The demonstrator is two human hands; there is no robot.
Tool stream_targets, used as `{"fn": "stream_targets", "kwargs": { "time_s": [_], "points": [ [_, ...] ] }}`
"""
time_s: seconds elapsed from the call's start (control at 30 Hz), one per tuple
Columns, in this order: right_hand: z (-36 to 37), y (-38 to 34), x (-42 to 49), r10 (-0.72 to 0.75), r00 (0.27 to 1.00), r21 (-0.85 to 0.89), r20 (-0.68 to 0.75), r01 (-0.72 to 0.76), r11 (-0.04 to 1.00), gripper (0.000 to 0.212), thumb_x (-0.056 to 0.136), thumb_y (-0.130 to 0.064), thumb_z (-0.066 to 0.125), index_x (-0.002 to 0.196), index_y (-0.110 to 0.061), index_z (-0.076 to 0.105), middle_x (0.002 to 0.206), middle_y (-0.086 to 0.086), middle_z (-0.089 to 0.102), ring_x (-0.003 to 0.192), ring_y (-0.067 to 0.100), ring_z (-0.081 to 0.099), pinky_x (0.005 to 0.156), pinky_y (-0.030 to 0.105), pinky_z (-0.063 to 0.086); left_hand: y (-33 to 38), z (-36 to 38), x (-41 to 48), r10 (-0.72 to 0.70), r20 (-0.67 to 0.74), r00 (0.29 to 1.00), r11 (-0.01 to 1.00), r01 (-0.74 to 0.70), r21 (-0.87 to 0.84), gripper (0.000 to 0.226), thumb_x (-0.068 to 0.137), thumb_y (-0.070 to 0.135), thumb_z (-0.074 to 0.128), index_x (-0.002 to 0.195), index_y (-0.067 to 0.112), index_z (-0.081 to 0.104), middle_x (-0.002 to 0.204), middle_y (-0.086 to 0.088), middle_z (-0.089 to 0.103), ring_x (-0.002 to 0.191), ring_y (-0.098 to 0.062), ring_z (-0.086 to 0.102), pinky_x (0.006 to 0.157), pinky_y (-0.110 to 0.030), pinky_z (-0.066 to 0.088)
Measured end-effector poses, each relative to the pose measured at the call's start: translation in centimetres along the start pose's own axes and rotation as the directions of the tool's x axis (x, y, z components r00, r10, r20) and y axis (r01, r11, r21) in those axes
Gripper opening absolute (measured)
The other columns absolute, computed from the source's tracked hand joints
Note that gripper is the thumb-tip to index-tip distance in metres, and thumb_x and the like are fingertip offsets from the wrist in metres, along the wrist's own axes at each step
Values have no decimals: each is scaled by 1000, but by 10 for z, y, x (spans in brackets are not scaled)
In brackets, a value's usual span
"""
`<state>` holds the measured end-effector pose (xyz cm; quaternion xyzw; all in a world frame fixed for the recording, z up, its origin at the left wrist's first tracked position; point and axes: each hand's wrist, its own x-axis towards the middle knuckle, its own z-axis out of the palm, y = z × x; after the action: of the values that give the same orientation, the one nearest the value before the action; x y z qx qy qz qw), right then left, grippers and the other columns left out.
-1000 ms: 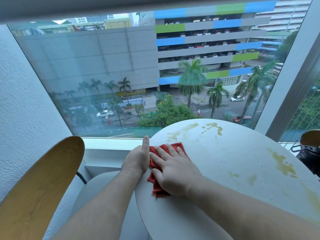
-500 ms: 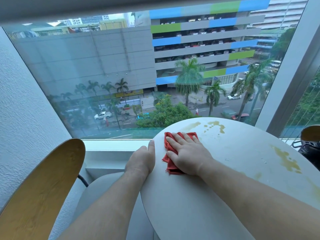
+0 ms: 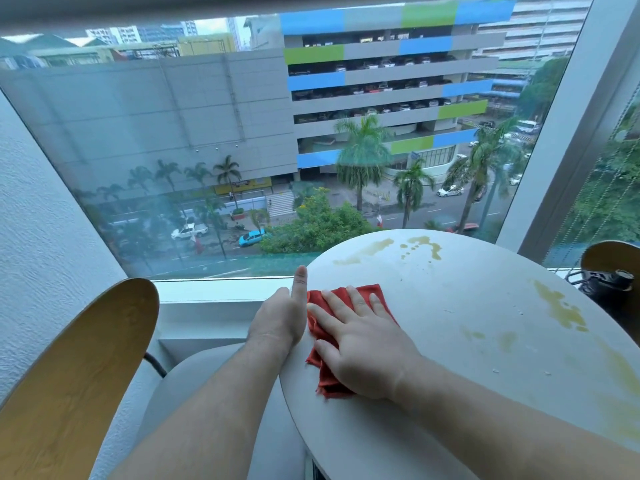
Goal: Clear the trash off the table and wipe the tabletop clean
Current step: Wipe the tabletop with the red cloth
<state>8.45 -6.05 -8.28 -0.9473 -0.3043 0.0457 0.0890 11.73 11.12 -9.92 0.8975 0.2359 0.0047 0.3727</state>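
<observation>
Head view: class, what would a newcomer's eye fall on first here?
The red cloth pressed under the flat right hand, near the left edge of the white round table, stands out first. Next come the yellowish stains along the table's far rim and right side, then the big window behind, overlooking a street.

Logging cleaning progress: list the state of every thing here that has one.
red cloth, bunched, pressed onto the table by the right hand.
right hand, fingers straight, pressing down.
left hand, at the table's edge, thumb straight.
table, yellowish stains not yet wiped.
</observation>
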Motion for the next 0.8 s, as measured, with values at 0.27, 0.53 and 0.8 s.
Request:
{"fn": "stream_targets", "kwargs": {
  "time_s": [0.27,0.53,0.8],
  "points": [
    [-1,10,62,-119,993,48,4,118,992,64,104,-56,25,164,-44,7,175,-12,7,162,24,2,129,51,-2,1,-1,0,-10,-2,1000,995,10,-101,93,94,83,8,131,25,70,128,-14,72,121,-32,63,108,-47,46],
    [-10,42,88,-10,1000,28,8,10,1000,66,102,-63,21,164,-43,11,175,-13,5,162,21,1,129,54,-2,3,0,1,-109,4,994,992,110,-64,78,107,64,18,144,10,60,152,-19,55,141,-33,49,115,-41,35],
    [-12,67,60,66,998,23,-5,-66,998,68,103,-63,20,166,-40,7,175,-12,-1,162,18,-4,130,50,-3,-1,0,3,-53,-34,998,988,57,140,50,109,47,30,114,11,64,131,-14,65,119,-34,58,98,-41,44]
  ]
}}
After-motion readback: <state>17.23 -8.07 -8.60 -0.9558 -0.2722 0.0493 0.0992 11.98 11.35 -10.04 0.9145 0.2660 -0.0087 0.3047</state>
